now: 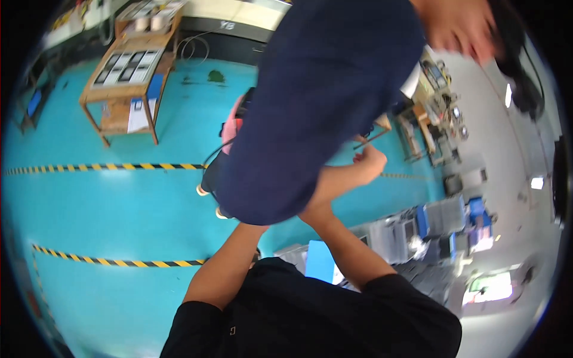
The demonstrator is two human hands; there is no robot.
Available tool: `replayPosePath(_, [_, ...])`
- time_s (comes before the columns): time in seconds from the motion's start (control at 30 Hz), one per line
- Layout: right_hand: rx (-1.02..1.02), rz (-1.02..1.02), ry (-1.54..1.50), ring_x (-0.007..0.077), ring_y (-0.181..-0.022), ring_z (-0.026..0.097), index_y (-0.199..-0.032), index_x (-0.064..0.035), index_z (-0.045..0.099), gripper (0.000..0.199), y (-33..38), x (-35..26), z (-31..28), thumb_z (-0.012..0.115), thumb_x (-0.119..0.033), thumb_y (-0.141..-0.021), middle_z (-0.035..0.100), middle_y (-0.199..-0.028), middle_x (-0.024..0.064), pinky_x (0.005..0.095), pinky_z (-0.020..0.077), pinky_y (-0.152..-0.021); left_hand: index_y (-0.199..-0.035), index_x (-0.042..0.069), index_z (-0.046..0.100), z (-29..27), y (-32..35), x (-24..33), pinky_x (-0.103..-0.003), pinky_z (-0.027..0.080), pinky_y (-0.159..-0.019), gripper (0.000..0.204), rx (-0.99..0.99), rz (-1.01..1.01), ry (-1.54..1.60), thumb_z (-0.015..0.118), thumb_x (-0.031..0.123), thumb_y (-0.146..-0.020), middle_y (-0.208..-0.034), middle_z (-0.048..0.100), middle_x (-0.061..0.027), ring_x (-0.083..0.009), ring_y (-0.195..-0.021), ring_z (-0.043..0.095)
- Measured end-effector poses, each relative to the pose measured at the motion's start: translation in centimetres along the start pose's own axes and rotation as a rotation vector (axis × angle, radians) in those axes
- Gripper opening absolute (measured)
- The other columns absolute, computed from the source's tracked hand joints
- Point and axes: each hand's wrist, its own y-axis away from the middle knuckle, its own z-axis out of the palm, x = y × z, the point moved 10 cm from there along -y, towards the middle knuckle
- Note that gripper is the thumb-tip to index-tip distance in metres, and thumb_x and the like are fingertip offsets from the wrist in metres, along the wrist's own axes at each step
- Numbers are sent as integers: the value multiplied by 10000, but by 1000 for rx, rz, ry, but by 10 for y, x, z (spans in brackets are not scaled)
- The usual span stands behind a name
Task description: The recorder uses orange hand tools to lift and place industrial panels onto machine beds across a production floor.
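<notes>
A large navy sleeve (pixel 322 113), apparently another person's, fills the upper middle close in front of me. A bare hand (pixel 462 30) at its upper right end seems to be that person's, with fingers bent near a black strap-like object (pixel 518 71). My bare forearms rise from black short sleeves and pass behind the navy cloth. Right of the cloth a hand with curled fingers emerges; it seems to be my left hand (pixel 373 163), crossing over. Whether it holds anything cannot be made out. My right hand is hidden behind the cloth.
A wooden table (pixel 89 95) with framed sheets stands at the far left. Someone in pink (pixel 231 128) is partly hidden behind the sleeve. Yellow-black tape (pixel 119 167) marks the turquoise floor. Clear bins (pixel 388 238) and a blue panel (pixel 320 261) lie to the right.
</notes>
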Motion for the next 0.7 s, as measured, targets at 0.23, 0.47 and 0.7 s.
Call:
replayPosePath(0.23, [-539, 184, -274, 407, -979, 615, -1069, -4, 628, 198, 12, 83, 15, 614, -104, -899, 658, -1035, 205, 474, 482, -826, -1252, 115, 588, 87, -11, -8, -343, 519, -894, 401, -65, 167, -286, 548, 415, -989, -1220, 657, -37, -176, -1097, 628])
replayPosePath(0.47, [-342, 88, -498, 428, -925, 627, -1050, 6, 627, 202, -20, 84, 1, 560, -146, -936, 670, -975, 225, 493, 492, -800, -1124, 20, 640, 105, -25, 29, -322, 504, -808, 226, 154, 679, -1403, 652, 170, -956, -1068, 668, -72, -185, -959, 619])
replayPosePath(0.7, [-387, 164, -673, 437, -935, 630, -1077, 16, 596, 204, -15, 102, -5, 551, -139, -952, 668, -999, 249, 474, 499, -784, -1119, -21, 625, 154, -17, 21, -361, 477, -899, 235, 217, 917, -2088, 616, 161, -970, -1104, 641, -139, -241, -1024, 576])
